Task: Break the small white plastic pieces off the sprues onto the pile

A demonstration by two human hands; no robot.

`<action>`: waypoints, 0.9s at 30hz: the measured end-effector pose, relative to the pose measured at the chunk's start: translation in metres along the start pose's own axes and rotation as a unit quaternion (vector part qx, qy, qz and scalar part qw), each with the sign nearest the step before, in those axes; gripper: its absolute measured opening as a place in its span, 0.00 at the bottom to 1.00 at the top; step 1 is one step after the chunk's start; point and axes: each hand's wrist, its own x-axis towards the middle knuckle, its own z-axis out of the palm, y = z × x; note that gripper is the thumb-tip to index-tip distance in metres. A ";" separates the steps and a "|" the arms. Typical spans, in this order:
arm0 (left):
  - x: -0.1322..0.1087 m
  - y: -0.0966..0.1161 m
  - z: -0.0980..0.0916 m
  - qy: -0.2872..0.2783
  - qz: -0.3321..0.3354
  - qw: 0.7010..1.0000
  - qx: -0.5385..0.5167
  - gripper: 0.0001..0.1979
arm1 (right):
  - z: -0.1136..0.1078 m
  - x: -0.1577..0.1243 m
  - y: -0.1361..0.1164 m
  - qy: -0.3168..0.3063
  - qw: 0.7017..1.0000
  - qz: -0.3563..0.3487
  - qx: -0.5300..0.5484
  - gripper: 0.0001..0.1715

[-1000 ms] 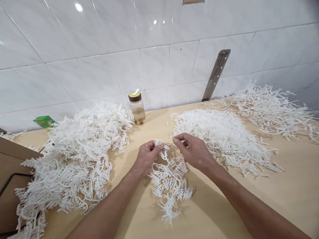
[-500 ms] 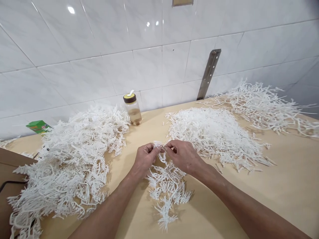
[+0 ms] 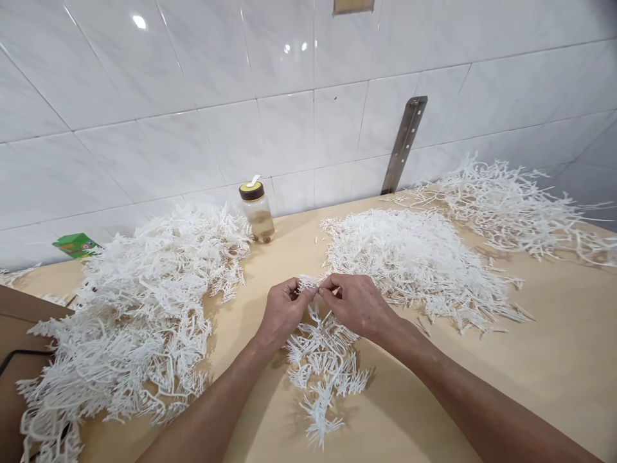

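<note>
My left hand [image 3: 288,310] is closed in a pinch on a small white fringed strip [image 3: 306,281], whose thin prongs stick up past the fingertips. Close against it, my right hand [image 3: 355,302] pinches at the strip's right end, thumb and forefinger together. What exactly lies between the right fingertips is too small to see. Below both hands, a loose cluster of similar white fringed strips [image 3: 322,366] lies on the wooden table [image 3: 409,411]. To the right, beyond my right hand, is a dense heap of short white pieces [image 3: 400,251].
A large pile of white fringed strips [image 3: 144,308] covers the left side. Longer white strands [image 3: 511,206] lie back right. A lidded bottle with liquid [image 3: 259,215] and a green box [image 3: 74,245] stand near the tiled wall. A metal bracket [image 3: 405,145] leans there; a cardboard box [image 3: 24,334] is at left.
Both hands stay together over the cluster. My left hand has shifted slightly right and turned a little, its thumb nearer the right fingertips; the fringed strip has tilted slightly with it.
</note>
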 end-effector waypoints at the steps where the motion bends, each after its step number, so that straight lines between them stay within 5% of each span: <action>1: 0.000 0.000 0.000 0.002 0.002 1.000 0.015 0.15 | 0.001 0.000 0.000 0.001 1.000 -0.001 -0.002 0.12; 12: -0.004 -0.008 -0.002 0.032 0.127 0.946 0.297 0.11 | 0.005 0.002 0.001 -0.012 1.000 -0.016 -0.021 0.10; 16: -0.004 -0.011 -0.003 0.039 0.140 0.936 0.319 0.10 | 0.009 0.003 -0.003 -0.013 1.000 0.004 -0.010 0.10; 22: -0.011 0.000 -0.002 0.060 0.276 0.928 0.245 0.06 | 0.011 0.009 0.002 -0.027 0.995 0.080 0.055 0.09; 24: -0.011 0.002 -0.001 0.054 0.236 0.949 0.199 0.06 | 0.006 0.012 0.006 -0.023 0.989 0.118 0.087 0.07; 27: -0.005 0.001 -0.001 0.036 0.087 0.989 0.110 0.12 | -0.004 0.015 0.012 0.028 0.985 0.127 0.112 0.07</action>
